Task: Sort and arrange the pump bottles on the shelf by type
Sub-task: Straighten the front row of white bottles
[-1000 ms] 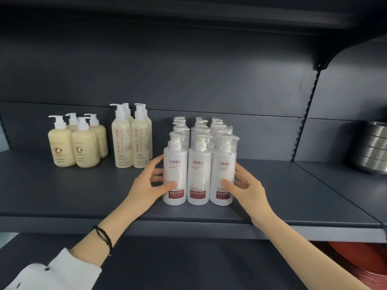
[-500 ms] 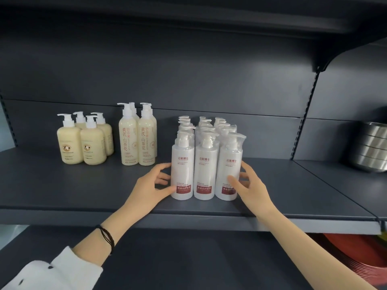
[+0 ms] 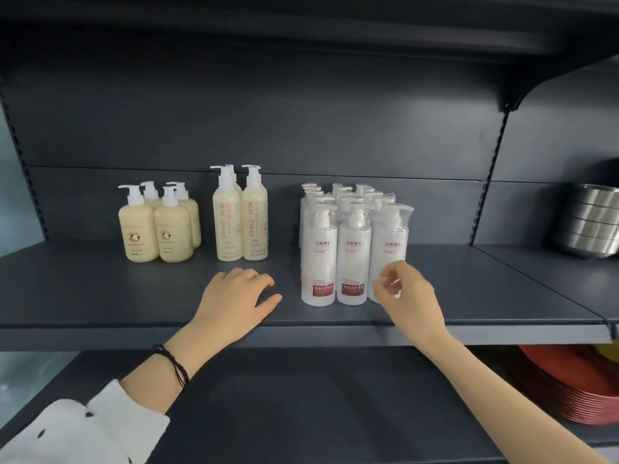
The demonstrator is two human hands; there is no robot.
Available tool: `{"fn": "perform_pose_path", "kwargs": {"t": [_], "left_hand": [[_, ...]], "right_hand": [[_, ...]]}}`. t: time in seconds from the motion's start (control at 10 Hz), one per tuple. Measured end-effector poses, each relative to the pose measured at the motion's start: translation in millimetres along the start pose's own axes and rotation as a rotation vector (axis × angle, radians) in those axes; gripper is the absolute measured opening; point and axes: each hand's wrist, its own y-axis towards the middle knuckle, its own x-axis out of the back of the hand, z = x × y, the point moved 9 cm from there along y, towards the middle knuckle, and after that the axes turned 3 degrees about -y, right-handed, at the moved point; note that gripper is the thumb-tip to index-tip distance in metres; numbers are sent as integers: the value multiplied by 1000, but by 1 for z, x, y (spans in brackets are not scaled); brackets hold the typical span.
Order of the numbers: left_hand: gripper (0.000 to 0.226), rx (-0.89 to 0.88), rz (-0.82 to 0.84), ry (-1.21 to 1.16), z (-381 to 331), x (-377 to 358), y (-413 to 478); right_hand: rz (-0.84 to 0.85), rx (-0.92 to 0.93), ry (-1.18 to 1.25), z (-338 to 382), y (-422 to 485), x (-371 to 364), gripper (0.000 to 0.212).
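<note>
- The left hand has come off the block of white plastic pump bottles with red label bands and now rests palm down on the dark grey metal shelf, fingers loosely bent, holding nothing
- The right hand has pulled back to the front-right white bottle; it is blurred, fingers curled, and I cannot tell if they touch it
- The white bottles stand in tight rows mid-shelf
- To their left stand tall cream pump bottles, then squat cream-yellow pump bottles
</note>
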Motion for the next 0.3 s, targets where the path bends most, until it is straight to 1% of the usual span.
{"fn": "perform_pose_path", "kwargs": {"t": [0.1, 0.2, 0.3], "left_hand": [[45, 2, 7, 49, 5, 4, -12], [45, 19, 23, 74, 11, 12, -26], [44, 22, 6, 99, 13, 23, -44]], "right_hand": [[190, 30, -79, 16, -18, -17, 13], [293, 134, -212, 36, -36, -24, 31], [335, 281, -383, 58, -54, -25, 41]]}}
